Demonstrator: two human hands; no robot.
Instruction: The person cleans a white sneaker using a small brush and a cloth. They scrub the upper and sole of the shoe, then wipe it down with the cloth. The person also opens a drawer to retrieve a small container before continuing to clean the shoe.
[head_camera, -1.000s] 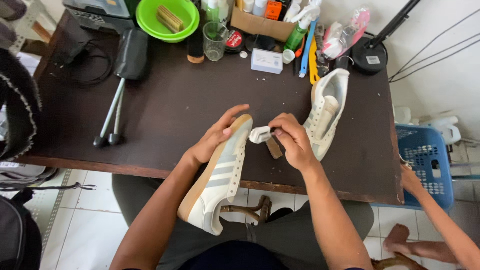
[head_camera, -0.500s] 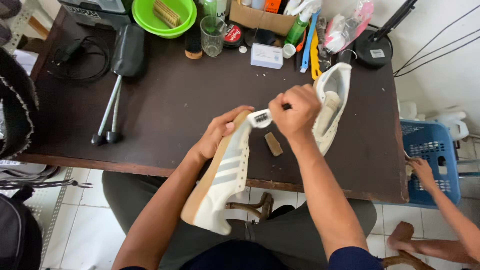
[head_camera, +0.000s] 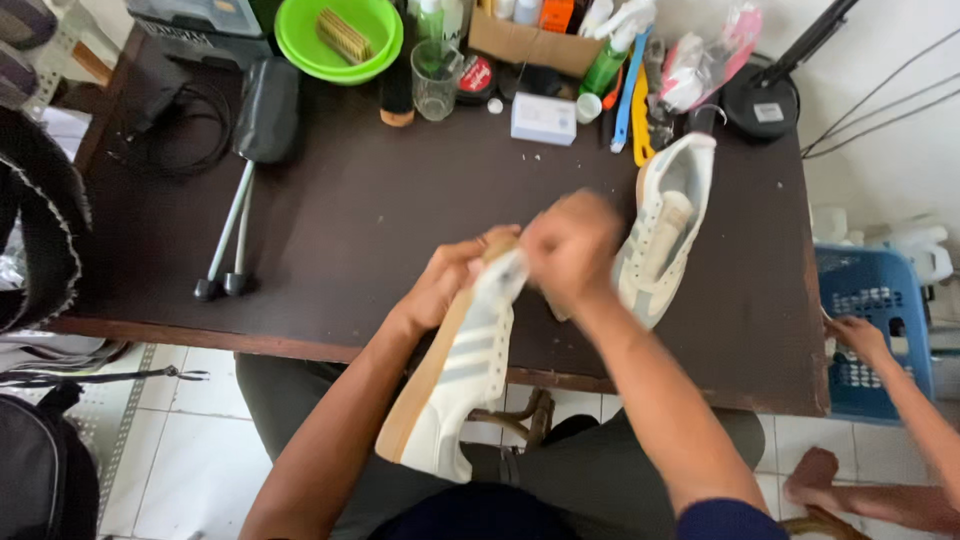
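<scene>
Dark brown and scuffed, the counter (head_camera: 330, 220) fills most of the head view, with white tiled floor (head_camera: 180, 470) showing below its near edge and a pale wall to the right.

Along the far edge stand a green bowl (head_camera: 338, 38) with a brush lying in it, a clear glass (head_camera: 434, 80), a cardboard box (head_camera: 528, 42) of bottles, a green spray bottle (head_camera: 610, 62), a small white box (head_camera: 544, 118) and the round black base of a lamp (head_camera: 762, 100). A black pouch (head_camera: 266, 108) lies at far left beside two thin metal rods (head_camera: 228, 240).

Over the near edge, the left hand (head_camera: 452, 278) is wrapped around the heel end of a white sneaker (head_camera: 458, 372) with grey stripes and a tan sole; its toe points down toward the person's lap. That grip is clamped on the shoe, thumb across the top. The right hand (head_camera: 566, 246) is blurred by motion and sits against the heel end of the same sneaker, fingers curled in; whether they close on anything cannot be told from this view.

A second white sneaker (head_camera: 664, 228) lies on the counter just beyond the right hand, opening upward, toe pointing toward the near edge.

At far right another person's hand (head_camera: 858, 338) rests on the rim of a blue plastic basket (head_camera: 868, 300) on the floor.
</scene>
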